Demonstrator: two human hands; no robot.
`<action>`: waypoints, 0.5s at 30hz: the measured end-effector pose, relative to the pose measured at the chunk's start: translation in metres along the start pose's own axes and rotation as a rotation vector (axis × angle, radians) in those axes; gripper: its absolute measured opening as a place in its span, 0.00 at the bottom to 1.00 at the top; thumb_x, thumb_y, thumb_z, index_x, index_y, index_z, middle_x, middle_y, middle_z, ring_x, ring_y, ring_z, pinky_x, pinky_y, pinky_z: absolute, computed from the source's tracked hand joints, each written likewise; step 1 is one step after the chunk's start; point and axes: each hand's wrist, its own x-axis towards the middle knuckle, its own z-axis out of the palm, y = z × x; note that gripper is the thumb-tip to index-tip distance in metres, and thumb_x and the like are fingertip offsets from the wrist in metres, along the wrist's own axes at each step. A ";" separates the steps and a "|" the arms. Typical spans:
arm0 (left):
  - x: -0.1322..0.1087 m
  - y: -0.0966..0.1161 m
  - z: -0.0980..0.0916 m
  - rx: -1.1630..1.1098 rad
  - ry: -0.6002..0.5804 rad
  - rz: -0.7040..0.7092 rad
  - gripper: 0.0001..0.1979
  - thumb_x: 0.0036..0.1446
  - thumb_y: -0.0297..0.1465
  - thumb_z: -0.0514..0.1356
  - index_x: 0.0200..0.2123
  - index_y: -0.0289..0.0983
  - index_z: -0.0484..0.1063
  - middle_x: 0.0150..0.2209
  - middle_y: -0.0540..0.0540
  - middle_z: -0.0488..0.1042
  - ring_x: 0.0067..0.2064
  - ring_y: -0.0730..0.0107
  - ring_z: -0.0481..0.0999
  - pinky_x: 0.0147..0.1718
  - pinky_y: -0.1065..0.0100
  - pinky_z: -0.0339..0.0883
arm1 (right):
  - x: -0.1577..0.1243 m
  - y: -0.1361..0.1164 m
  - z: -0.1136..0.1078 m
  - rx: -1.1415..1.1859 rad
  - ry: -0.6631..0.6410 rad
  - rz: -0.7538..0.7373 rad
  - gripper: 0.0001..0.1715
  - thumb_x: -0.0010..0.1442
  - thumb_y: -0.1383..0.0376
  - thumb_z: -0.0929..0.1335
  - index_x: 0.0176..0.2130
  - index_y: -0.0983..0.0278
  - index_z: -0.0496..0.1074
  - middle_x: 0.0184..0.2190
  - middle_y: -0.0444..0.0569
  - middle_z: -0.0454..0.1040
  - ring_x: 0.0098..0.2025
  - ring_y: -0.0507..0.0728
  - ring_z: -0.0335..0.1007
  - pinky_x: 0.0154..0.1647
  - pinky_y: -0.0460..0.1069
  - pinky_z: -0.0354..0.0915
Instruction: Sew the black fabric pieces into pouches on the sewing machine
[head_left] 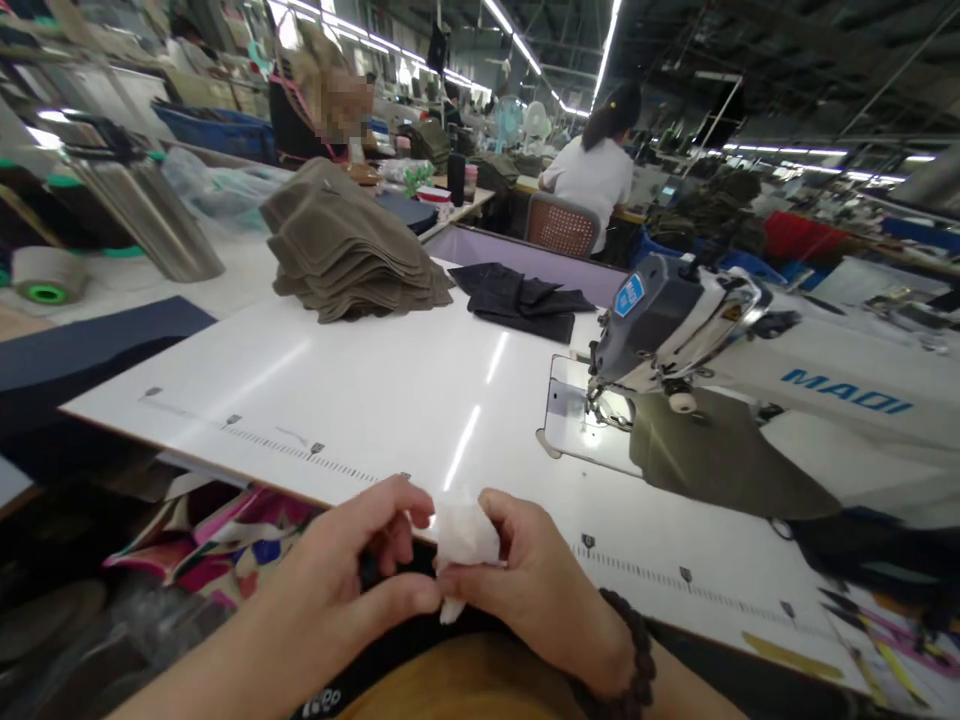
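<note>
A crumpled white tissue (466,535) is pinched between the thumb and fingers of my right hand (536,570), just over the table's front edge. My left hand (356,570) is beside it, fingers curved and apart from the thumb. Its thumb tip comes close to the tissue's lower end; whether they touch I cannot tell. A dark beaded bracelet (637,640) circles my right wrist. Both hands are in front of the white sewing table (360,390), which has a printed ruler along its near edge.
On the right stands a sewing machine (675,330) with olive fabric (712,450) beside its needle. A stack of olive cloth pieces (352,245) and folded dark fabric (525,300) lie at the back. Far left is a steel tumbler (150,200). Co-workers sit beyond.
</note>
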 end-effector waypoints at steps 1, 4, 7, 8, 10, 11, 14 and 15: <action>0.011 0.010 0.009 0.017 0.001 0.051 0.08 0.49 0.36 0.59 0.31 0.39 0.71 0.26 0.51 0.69 0.27 0.71 0.68 0.26 0.74 0.62 | -0.001 0.001 -0.002 -0.007 0.019 -0.016 0.15 0.43 0.63 0.74 0.28 0.65 0.65 0.23 0.39 0.66 0.25 0.48 0.60 0.24 0.43 0.57; 0.035 0.020 0.020 -0.016 -0.065 0.109 0.10 0.53 0.35 0.56 0.24 0.37 0.70 0.26 0.49 0.69 0.28 0.72 0.68 0.27 0.75 0.62 | -0.006 0.002 -0.014 0.128 0.044 -0.057 0.18 0.41 0.64 0.75 0.26 0.65 0.62 0.21 0.38 0.65 0.24 0.47 0.57 0.24 0.42 0.55; 0.045 0.016 0.018 -0.141 -0.150 0.037 0.05 0.50 0.34 0.60 0.27 0.38 0.71 0.24 0.51 0.69 0.27 0.71 0.68 0.27 0.75 0.63 | -0.011 0.004 -0.028 0.430 0.032 -0.137 0.20 0.42 0.63 0.75 0.23 0.64 0.59 0.22 0.38 0.65 0.23 0.46 0.57 0.22 0.41 0.55; 0.047 0.015 0.019 -0.190 -0.166 0.015 0.05 0.48 0.33 0.61 0.27 0.39 0.71 0.25 0.51 0.70 0.28 0.71 0.69 0.28 0.75 0.64 | -0.012 0.005 -0.033 0.509 0.036 -0.161 0.20 0.43 0.63 0.74 0.23 0.64 0.58 0.24 0.39 0.66 0.23 0.46 0.59 0.22 0.41 0.55; 0.051 0.018 0.021 -0.297 -0.186 -0.010 0.05 0.47 0.32 0.62 0.24 0.38 0.69 0.26 0.51 0.70 0.28 0.72 0.69 0.28 0.75 0.64 | -0.015 0.005 -0.040 0.615 0.058 -0.184 0.20 0.44 0.65 0.74 0.22 0.64 0.58 0.27 0.41 0.68 0.26 0.48 0.63 0.24 0.42 0.58; 0.052 0.021 0.024 -0.356 -0.198 -0.029 0.07 0.47 0.32 0.63 0.23 0.37 0.68 0.26 0.51 0.70 0.28 0.73 0.69 0.27 0.76 0.64 | -0.016 0.004 -0.043 0.653 0.059 -0.180 0.19 0.43 0.66 0.74 0.23 0.64 0.59 0.28 0.42 0.68 0.27 0.48 0.64 0.25 0.42 0.59; 0.057 0.034 0.032 -0.556 -0.251 -0.123 0.08 0.46 0.32 0.64 0.23 0.37 0.66 0.23 0.53 0.68 0.23 0.77 0.66 0.21 0.78 0.61 | -0.024 -0.001 -0.051 0.696 -0.011 -0.098 0.24 0.37 0.69 0.76 0.33 0.62 0.64 0.28 0.40 0.68 0.28 0.49 0.65 0.30 0.43 0.61; 0.058 0.039 0.033 -0.619 -0.277 -0.153 0.08 0.46 0.31 0.64 0.25 0.38 0.67 0.23 0.53 0.68 0.23 0.78 0.66 0.20 0.79 0.60 | -0.028 -0.004 -0.053 0.674 -0.044 -0.069 0.25 0.37 0.69 0.76 0.35 0.62 0.65 0.27 0.40 0.68 0.28 0.49 0.65 0.31 0.44 0.61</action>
